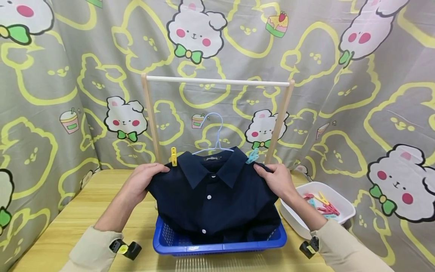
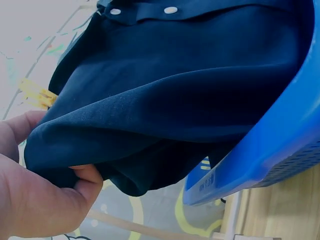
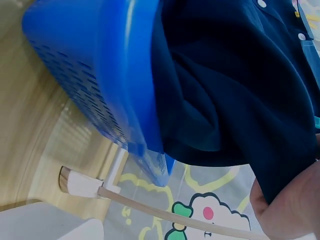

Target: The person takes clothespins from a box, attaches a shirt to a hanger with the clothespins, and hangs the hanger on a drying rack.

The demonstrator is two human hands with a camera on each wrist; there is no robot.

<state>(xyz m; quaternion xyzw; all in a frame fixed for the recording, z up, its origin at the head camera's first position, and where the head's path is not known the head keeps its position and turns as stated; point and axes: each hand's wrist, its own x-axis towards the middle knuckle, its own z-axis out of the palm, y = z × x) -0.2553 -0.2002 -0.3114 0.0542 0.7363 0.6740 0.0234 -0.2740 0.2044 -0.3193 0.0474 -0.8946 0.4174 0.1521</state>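
Note:
A dark navy shirt (image 1: 217, 204) with white buttons is spread upright, its lower part lying in the blue basket (image 1: 221, 248). Inside its collar sits a light blue hanger (image 1: 219, 139), hook upward. My left hand (image 1: 144, 179) pinches one shoulder, with the thumb and a curled finger around the cloth in the left wrist view. At the other shoulder my right hand (image 1: 276, 179) pinches the fabric. A yellow clothespin (image 1: 174, 156) clips the left shoulder, and a light blue clothespin (image 1: 252, 155) clips the right one.
Behind the shirt stands a rack with a white rail (image 1: 217, 80) and wooden posts. At the right a white tub (image 1: 346, 206) holds several coloured clothespins (image 1: 326, 207). Everything stands on a wooden table (image 1: 105, 189), with a patterned curtain (image 1: 217, 37) around it.

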